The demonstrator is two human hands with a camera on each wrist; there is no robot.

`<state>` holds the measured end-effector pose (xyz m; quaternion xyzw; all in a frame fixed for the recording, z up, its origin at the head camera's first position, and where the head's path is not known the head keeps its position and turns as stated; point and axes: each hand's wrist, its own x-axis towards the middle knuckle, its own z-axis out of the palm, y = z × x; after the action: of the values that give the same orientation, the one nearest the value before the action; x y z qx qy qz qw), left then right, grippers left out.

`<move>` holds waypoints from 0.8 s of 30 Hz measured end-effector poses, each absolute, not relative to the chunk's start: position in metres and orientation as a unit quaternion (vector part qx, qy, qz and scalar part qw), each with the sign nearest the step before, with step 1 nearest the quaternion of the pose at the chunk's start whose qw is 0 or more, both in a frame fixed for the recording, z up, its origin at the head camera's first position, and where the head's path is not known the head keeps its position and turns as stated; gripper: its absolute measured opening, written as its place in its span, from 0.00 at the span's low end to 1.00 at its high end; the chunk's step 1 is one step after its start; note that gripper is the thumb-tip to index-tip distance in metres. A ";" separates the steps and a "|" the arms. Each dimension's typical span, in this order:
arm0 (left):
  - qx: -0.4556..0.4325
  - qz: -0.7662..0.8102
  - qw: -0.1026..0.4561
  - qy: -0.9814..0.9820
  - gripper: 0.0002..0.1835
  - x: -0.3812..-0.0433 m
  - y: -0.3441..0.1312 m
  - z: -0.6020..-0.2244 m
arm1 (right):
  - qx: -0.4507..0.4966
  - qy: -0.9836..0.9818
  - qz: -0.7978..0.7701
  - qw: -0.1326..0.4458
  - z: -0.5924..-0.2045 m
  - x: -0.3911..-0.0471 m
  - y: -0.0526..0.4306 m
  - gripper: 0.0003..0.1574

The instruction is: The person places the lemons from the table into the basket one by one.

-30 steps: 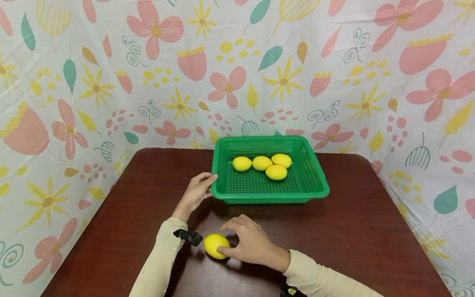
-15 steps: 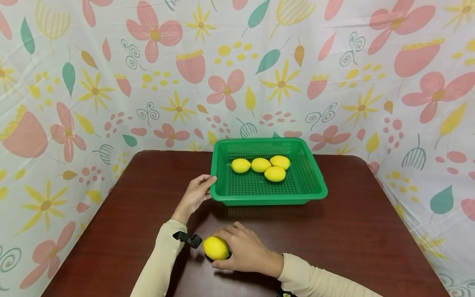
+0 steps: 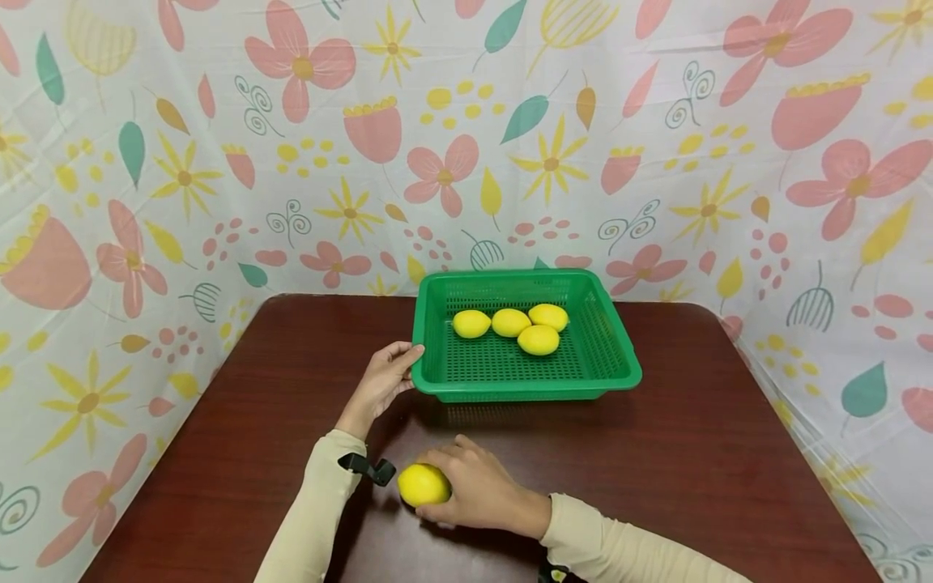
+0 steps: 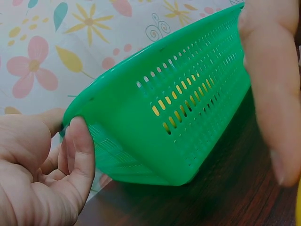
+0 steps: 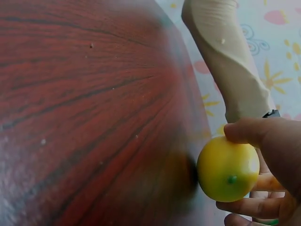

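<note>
Near the front of the table, my right hand holds a yellow lemon. In the right wrist view, the thumb presses one side of that lemon and fingers lie against the other. The lemon sits at or just above the tabletop; which, I cannot tell. My left hand grips the left rim of a green plastic basket, thumb on top. The left wrist view has the left hand's fingers curled beneath the rim. Several lemons lie together inside the basket, toward its back.
The dark red-brown wooden table extends to both sides of the basket. Behind it hangs a white cloth printed with flowers and leaves. A black wrist strap on the left sleeve is close to the held lemon.
My right hand has closed around the lemon on the table, its fingers coming down over it and the thumb shifting to its near side. The left hand stays on the basket rim.
</note>
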<state>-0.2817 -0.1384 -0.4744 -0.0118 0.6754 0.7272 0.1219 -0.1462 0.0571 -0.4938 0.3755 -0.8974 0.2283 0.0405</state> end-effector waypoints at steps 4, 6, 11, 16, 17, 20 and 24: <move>-0.012 0.729 0.121 0.674 0.20 -0.282 -0.139 -0.476 | 0.373 -0.894 0.244 0.040 -0.492 -0.147 0.059 0.30; -0.012 0.730 0.122 0.673 0.19 -0.282 -0.139 -0.476 | 0.369 -0.893 0.255 0.036 -0.489 -0.148 0.062 0.29; -0.009 0.730 0.120 0.673 0.18 -0.281 -0.138 -0.474 | 0.386 -0.880 0.275 0.020 -0.467 -0.155 0.077 0.30; -0.007 0.728 0.115 0.676 0.19 -0.282 -0.138 -0.472 | 0.422 -0.865 0.274 -0.004 -0.435 -0.170 0.095 0.30; -0.007 0.728 0.115 0.676 0.19 -0.282 -0.137 -0.472 | 0.427 -0.862 0.273 -0.007 -0.429 -0.173 0.098 0.30; -0.010 0.729 0.118 0.674 0.20 -0.283 -0.137 -0.473 | 0.443 -0.856 0.267 -0.012 -0.412 -0.182 0.109 0.31; -0.014 0.733 0.121 0.669 0.19 -0.282 -0.137 -0.474 | 0.464 -0.847 0.259 -0.019 -0.394 -0.194 0.121 0.33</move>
<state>-0.2822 -0.1375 -0.4738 -0.0138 0.6693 0.7330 0.1207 -0.1941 0.1206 -0.3939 0.4642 -0.8468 0.2590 -0.0189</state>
